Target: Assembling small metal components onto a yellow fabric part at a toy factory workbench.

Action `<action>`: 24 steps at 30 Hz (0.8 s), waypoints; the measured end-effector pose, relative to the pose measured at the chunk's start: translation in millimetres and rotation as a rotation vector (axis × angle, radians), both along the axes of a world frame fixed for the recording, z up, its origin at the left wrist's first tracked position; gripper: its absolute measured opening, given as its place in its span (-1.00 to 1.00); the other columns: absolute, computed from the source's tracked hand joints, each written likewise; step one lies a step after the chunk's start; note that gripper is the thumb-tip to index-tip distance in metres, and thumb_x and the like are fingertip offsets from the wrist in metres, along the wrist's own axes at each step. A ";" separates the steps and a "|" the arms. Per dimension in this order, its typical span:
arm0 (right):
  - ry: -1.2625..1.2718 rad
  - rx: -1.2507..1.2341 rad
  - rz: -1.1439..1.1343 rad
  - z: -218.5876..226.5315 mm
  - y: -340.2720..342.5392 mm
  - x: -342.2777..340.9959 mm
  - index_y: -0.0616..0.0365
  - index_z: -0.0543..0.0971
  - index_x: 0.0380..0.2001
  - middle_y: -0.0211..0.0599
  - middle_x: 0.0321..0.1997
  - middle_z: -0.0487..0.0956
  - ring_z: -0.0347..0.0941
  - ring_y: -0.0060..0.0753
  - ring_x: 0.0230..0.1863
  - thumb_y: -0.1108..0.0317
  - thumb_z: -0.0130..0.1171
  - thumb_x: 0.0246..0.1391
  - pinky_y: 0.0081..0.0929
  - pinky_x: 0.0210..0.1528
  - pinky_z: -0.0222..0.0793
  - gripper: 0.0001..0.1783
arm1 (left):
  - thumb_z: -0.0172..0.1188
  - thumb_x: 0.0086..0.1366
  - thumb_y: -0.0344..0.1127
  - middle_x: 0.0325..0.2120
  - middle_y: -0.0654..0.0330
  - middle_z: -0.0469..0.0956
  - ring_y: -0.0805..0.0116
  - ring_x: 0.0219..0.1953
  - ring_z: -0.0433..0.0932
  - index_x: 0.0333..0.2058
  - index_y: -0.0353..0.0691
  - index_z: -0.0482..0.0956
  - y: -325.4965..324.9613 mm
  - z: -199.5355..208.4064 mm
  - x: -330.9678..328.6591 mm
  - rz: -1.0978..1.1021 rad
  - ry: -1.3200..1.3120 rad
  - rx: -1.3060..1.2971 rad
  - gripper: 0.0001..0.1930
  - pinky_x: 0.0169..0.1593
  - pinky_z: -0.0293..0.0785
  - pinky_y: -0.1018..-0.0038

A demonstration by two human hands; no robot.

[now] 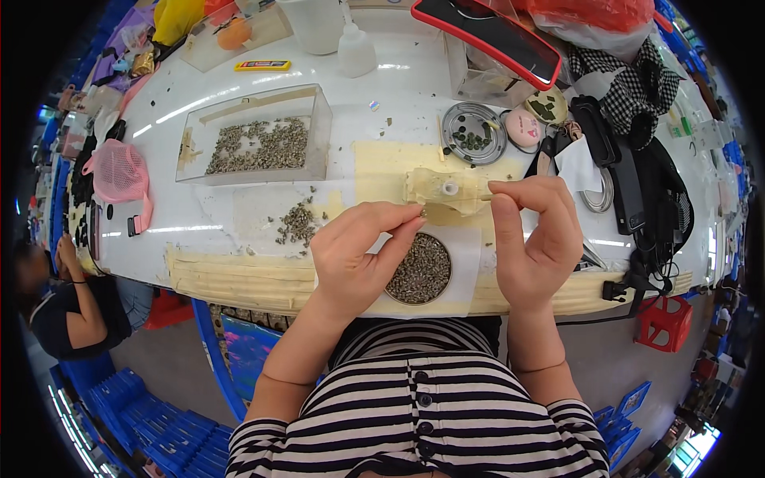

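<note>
A black-and-white striped top with dark buttons [420, 398] is seen nearest the lens, and both bare forearms rise from it toward the counter [239, 203]. The left hand [355, 259] is raised over the counter's near edge, its thumb and forefinger pinched together on a tiny dark piece [423, 213] at the fingertips; the grip is clenched on that piece. The right hand [538, 239] is held just beside it, its fingers curled and its thumb and forefinger closed on the end of a pale cream fixture [446, 190], which is raised slightly above the counter between the two hands. Below the hands, a round tin [420, 271] filled with small grey-brown pieces is set on a white sheet [466, 255] near the counter's front edge. A loose heap of the same pieces [296, 225] is spread on the counter to the left of the left hand. Further back, a clear rectangular box [259, 135] holding more pieces is placed. A round metal dish [474, 131] with a few dark pieces is seen behind the fixture, near a white squeeze bottle [356, 49]. A pink mesh bag [119, 171] is laid at the far left. Strips of cream tape [231, 279] are stuck along the counter's front edge. Another person [68, 303] is seated at the left.
</note>
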State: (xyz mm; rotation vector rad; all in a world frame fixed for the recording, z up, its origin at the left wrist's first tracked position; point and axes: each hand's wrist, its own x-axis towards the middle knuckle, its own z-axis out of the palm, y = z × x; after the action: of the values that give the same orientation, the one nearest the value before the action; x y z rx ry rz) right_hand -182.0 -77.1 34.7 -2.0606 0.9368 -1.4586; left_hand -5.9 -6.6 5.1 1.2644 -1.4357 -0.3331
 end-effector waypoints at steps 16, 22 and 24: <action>-0.133 0.199 0.120 -14.7 2.6 7.2 0.29 0.61 -0.37 -0.29 -0.42 0.57 0.42 -0.48 -0.40 0.52 0.29 0.10 -0.58 -0.31 0.35 -0.94 | 0.38 0.08 -0.61 -0.46 0.10 0.67 0.34 -0.47 0.63 -0.31 -0.35 0.68 0.9 -0.4 -1.1 -0.026 0.026 -0.026 -0.83 -0.39 0.52 0.53; -0.125 0.203 0.110 -15.9 3.2 7.5 0.28 0.61 -0.38 -0.30 -0.42 0.57 0.42 -0.48 -0.40 0.52 0.29 0.10 -0.58 -0.31 0.35 -0.94 | 0.38 0.06 -0.61 -0.46 0.10 0.66 0.34 -0.48 0.63 -0.31 -0.34 0.68 0.5 -0.7 -1.0 -0.025 0.019 -0.037 -0.82 -0.40 0.52 0.53; -0.132 0.194 0.109 -16.1 2.5 7.7 0.28 0.61 -0.38 -0.30 -0.42 0.57 0.42 -0.48 -0.40 0.52 0.29 0.10 -0.58 -0.31 0.34 -0.94 | 0.38 0.06 -0.61 -0.46 0.11 0.66 0.34 -0.48 0.63 -0.31 -0.34 0.68 0.6 -0.7 -1.0 -0.025 0.017 -0.040 -0.82 -0.40 0.52 0.53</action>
State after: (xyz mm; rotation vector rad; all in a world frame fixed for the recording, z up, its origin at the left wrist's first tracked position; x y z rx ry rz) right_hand -174.3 -74.6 18.7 -1.8235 0.8629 -1.3708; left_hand -6.9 -6.0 4.4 1.2099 -1.4382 -0.3291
